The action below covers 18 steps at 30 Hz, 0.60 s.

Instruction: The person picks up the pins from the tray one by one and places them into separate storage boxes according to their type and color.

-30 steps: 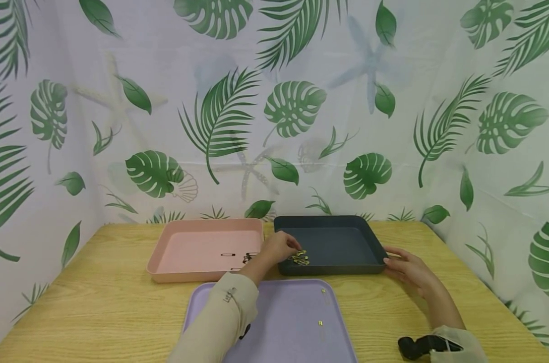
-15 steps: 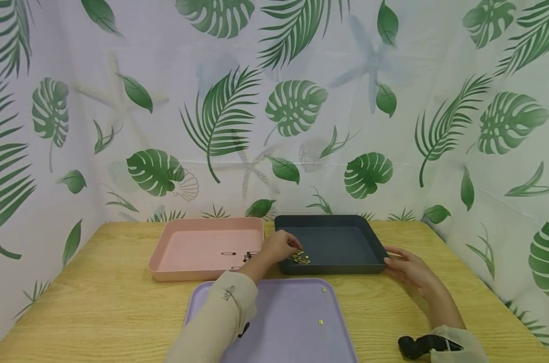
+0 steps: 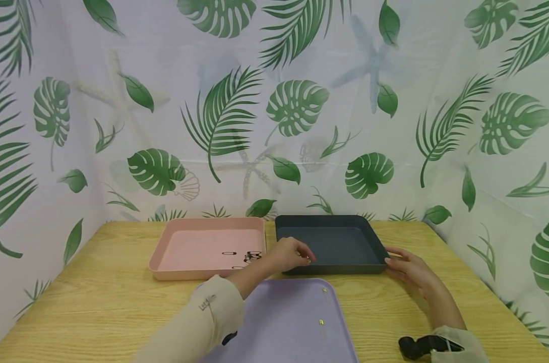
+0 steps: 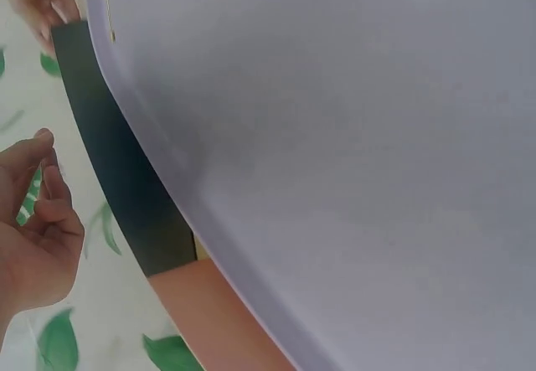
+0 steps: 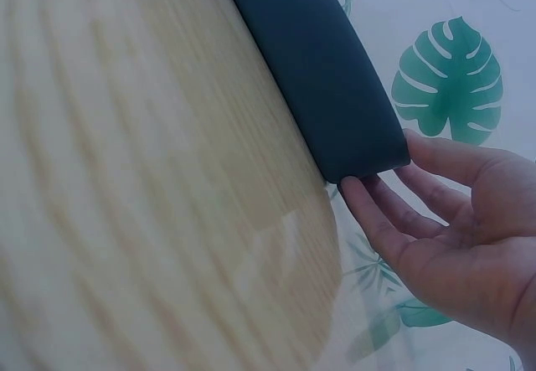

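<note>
My left hand (image 3: 287, 254) is over the front left corner of the dark blue-grey tray (image 3: 342, 268), its fingers bent. In the left wrist view, the left hand (image 4: 38, 229) has gaps between thumb and fingers, and no pin shows in it. Gold safety pins (image 3: 308, 261) lie beneath the fingertips, mostly hidden by the hand. My right hand (image 3: 410, 272) grips the tray's front right corner; in the right wrist view its fingers (image 5: 381, 220) meet the corner from either side. Two more gold safety pins, a far one (image 3: 325, 291) and a near one (image 3: 321, 321), lie on the lilac tray (image 3: 279, 333).
A pink tray (image 3: 188, 276) stands left of the dark one, with several black safety pins (image 3: 252, 256) in it. All the trays sit on a wood-grain table (image 3: 88, 302). A leaf-patterned cloth (image 3: 238, 201) hangs behind and at both sides.
Having stayed at the gold pins between the two earlier frames, my left hand has shifted slightly toward me and right, and its forearm has swung left. My right hand keeps its place.
</note>
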Available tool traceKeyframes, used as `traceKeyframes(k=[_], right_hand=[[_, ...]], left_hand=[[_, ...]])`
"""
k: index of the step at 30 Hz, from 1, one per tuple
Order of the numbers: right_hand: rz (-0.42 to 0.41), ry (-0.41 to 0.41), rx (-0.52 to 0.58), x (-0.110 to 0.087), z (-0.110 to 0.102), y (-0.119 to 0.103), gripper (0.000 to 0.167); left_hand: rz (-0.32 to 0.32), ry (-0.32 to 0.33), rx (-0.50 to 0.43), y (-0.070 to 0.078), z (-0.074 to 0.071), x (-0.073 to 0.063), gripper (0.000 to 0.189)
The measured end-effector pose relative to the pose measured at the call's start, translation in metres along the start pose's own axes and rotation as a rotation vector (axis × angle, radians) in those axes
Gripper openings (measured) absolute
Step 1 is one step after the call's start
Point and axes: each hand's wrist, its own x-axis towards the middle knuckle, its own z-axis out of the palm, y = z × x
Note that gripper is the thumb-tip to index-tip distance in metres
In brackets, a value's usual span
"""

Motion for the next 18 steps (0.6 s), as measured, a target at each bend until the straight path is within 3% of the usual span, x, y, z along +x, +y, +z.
traceKeyframes(k=[9, 18], right_hand=[[0.002, 0.0, -0.016, 0.001, -0.001, 0.0, 0.062], [0.011, 0.001, -0.017, 0.001, 0.0, 0.001, 0.06]], left_hand=[[0.157, -0.081, 0.034, 0.008, 0.018, -0.021, 0.012], [0.205, -0.166, 0.047, 0.003, 0.042, -0.033, 0.015]])
